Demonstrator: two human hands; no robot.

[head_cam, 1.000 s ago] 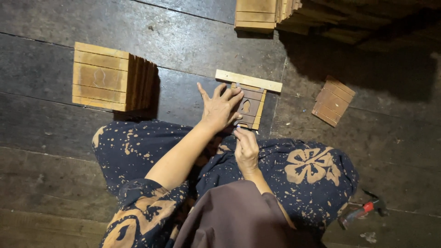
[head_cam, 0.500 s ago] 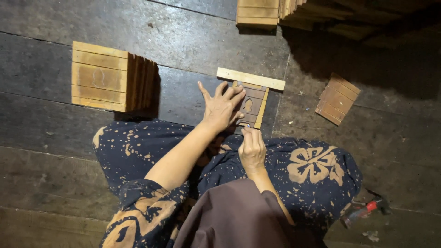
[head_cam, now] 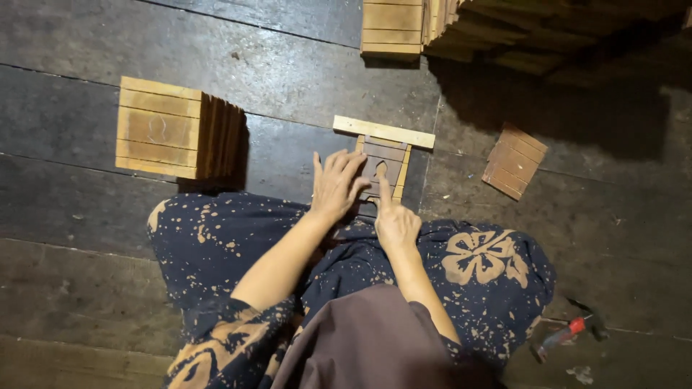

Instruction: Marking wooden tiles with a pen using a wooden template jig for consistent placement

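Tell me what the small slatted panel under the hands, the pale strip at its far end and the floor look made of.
The small brown slatted panel: wood, apparently stained matte, with visible slat seams and a cut-out. The pale flat strip: lighter, seemingly unfinished wood. The dark plank floor: worn boards with a dull sheen and seams.

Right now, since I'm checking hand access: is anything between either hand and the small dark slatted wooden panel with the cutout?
Nothing visible. The left hand lies flat on the small dark slatted wooden panel, and the right hand has its forefinger on it beside the cutout.
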